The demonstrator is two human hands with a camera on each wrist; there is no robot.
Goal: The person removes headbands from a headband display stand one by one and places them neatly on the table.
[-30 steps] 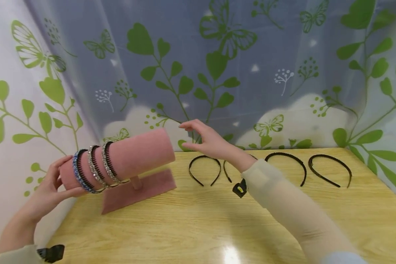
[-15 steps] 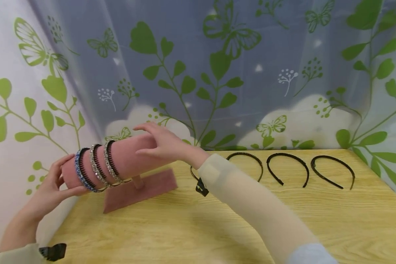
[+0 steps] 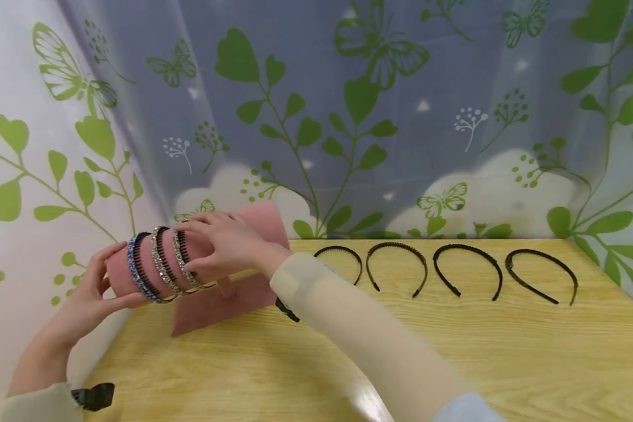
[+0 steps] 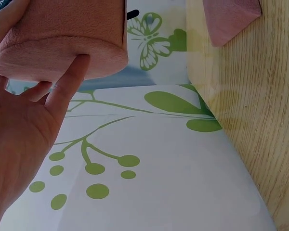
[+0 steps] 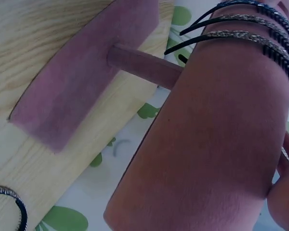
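A pink velvet headband display stand (image 3: 264,225) has a thick roll on a post above a flat base (image 3: 216,313). Round the roll's left part sit a blue jewelled headband (image 3: 137,271) and two silver ones, a middle headband (image 3: 160,264) and an inner headband (image 3: 179,249). My left hand (image 3: 87,293) grips the roll's left end, fingers reaching over its end face in the left wrist view. My right hand (image 3: 234,243) lies over the roll with thumb and fingers spread beside the inner silver headband. At the right edge of the right wrist view, my thumb (image 5: 284,197) is against the roll.
Several dark headbands lie in a row along the wooden table (image 3: 453,351): a left one (image 3: 360,264), a toothed one (image 3: 395,245), a black one (image 3: 469,252) and a far right one (image 3: 545,255). A leaf-patterned curtain (image 3: 316,88) hangs behind.
My right hand has moved left from above the table headbands, onto the roll and up to the inner silver headband. My left hand keeps its grip on the roll's end.
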